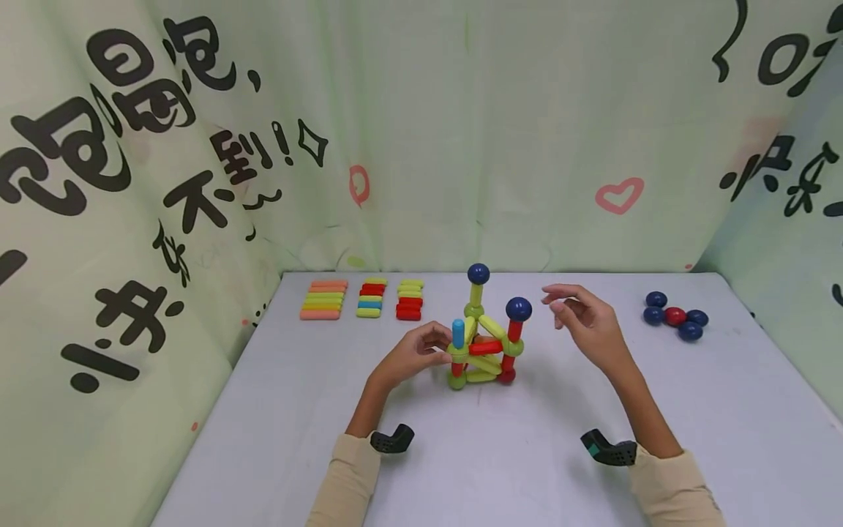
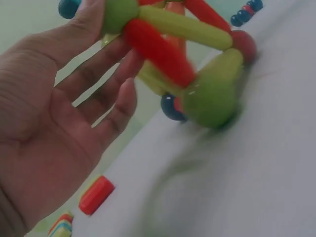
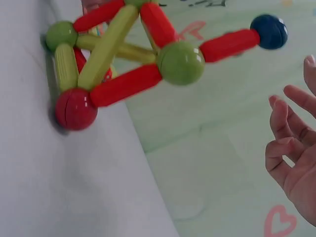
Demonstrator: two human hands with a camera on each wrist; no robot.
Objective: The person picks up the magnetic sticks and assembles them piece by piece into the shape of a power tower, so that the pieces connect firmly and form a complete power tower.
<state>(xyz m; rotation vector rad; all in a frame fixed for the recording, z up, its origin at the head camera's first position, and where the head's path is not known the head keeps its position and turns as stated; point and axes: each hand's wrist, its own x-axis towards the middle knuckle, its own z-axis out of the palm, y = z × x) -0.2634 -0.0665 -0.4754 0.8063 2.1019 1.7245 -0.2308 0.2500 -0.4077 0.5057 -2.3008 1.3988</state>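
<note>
A toy frame of rods and balls (image 1: 486, 348) stands on the table in the head view. My left hand (image 1: 416, 355) pinches the green ball (image 2: 120, 14) at its upper left corner, thumb in front and fingers behind. From that corner a short blue rod (image 1: 458, 333) points up. Dark blue balls cap two upright rods, one at the back (image 1: 478, 274) and one at the right (image 1: 519, 309). My right hand (image 1: 593, 329) hovers beside the right blue ball, fingers loosely bent, holding nothing; the right wrist view shows a gap between them.
Behind and left, sorted rods lie in three groups: long orange and yellow rods (image 1: 323, 300), mixed rods (image 1: 370, 298), and yellow and red rods (image 1: 410, 300). Several dark blue balls (image 1: 690, 331) and a red ball (image 1: 675, 316) cluster at the right. A printed curtain (image 1: 527, 132) hangs behind the table.
</note>
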